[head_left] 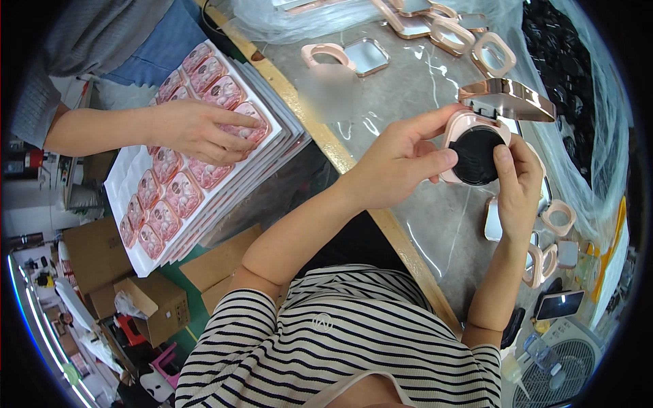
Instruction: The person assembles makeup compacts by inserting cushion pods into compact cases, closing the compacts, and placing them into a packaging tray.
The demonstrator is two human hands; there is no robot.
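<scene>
Over the table I hold an open compact case [458, 124] between both hands. Its base is pale pink, and its mirrored lid [509, 100] with a rose-gold rim stands raised at the far side. A round black disc [476, 155] lies in the base. My left hand [401, 160] grips the left side of the case, thumb at the edge of the disc. On the right side, my right hand [522, 180] is closed round the case, its thumb against the disc's right edge. Its other fingers are partly hidden behind the case.
More open compacts [367, 56] lie about the grey table [422, 224], at the back and right. Clear plastic holds black round parts [561, 81]. At left, a co-worker's hand [204, 129] rests on pink square cases in stacked white trays [279, 143]. A fan [558, 360] stands lower right.
</scene>
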